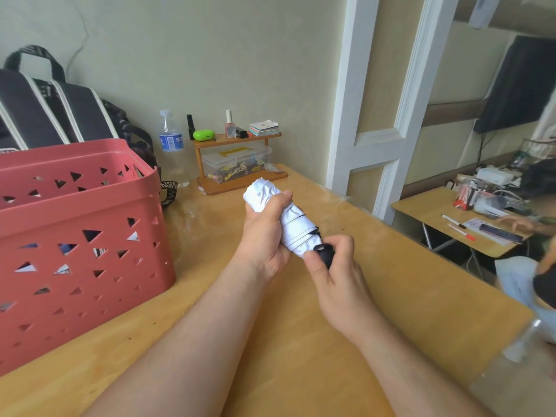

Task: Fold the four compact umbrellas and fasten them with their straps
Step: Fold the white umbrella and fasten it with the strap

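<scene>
My two hands hold a folded white umbrella above a wooden table.

My right hand [334, 266] curls around the umbrella's black handle [325, 254], nearest me. My left hand [266, 233] wraps the rolled white umbrella [293, 227], thumb across the fabric; its far end points away, tilted up. To the left, a red basket [78, 242] stands on the table [301, 341]. Farther back, a water bottle [171, 139] and small wooden shelf [237, 158] sit against the wall.
</scene>
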Demonstrator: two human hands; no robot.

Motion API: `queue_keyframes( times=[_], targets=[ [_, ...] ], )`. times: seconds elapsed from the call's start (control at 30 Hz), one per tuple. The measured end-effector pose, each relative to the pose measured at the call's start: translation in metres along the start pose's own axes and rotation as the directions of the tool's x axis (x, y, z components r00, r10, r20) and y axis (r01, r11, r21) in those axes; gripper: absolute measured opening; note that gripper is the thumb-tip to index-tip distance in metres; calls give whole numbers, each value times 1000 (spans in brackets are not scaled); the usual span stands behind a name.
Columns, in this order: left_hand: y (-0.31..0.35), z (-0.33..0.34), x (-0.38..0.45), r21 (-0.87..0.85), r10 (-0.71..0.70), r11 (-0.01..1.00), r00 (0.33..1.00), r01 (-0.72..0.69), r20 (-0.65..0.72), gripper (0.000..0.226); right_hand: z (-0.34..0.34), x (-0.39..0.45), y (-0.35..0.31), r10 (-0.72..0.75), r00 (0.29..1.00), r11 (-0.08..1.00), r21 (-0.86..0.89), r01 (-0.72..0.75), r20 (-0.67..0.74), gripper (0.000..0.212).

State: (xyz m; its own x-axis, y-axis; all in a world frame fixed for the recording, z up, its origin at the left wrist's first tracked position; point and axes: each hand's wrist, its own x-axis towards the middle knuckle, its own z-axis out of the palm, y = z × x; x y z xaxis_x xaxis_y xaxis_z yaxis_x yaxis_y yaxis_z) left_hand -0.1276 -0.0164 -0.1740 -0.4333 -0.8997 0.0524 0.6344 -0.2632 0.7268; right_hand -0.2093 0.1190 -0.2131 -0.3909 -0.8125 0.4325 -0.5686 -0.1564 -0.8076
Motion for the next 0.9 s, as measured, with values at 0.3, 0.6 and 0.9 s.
queue_keyframes(
  times=[0.3, 0.6, 0.9],
  targets=[
    [14, -2, 2, -21, -9, 1000, 1000, 9, 7, 46, -6, 5, -3, 181, 983, 884, 435, -171, 18, 2],
    [13, -1, -1, 96, 54, 994, 998, -55, 7, 34, -1, 1, -6, 82, 996, 967, 239, -85, 19, 19],
    [20, -9, 2, -5, -19, 1000, 989, 19, -148, 35, -7, 9, -5, 271, 946, 563, 768, -304, 176, 9]
  ],
)
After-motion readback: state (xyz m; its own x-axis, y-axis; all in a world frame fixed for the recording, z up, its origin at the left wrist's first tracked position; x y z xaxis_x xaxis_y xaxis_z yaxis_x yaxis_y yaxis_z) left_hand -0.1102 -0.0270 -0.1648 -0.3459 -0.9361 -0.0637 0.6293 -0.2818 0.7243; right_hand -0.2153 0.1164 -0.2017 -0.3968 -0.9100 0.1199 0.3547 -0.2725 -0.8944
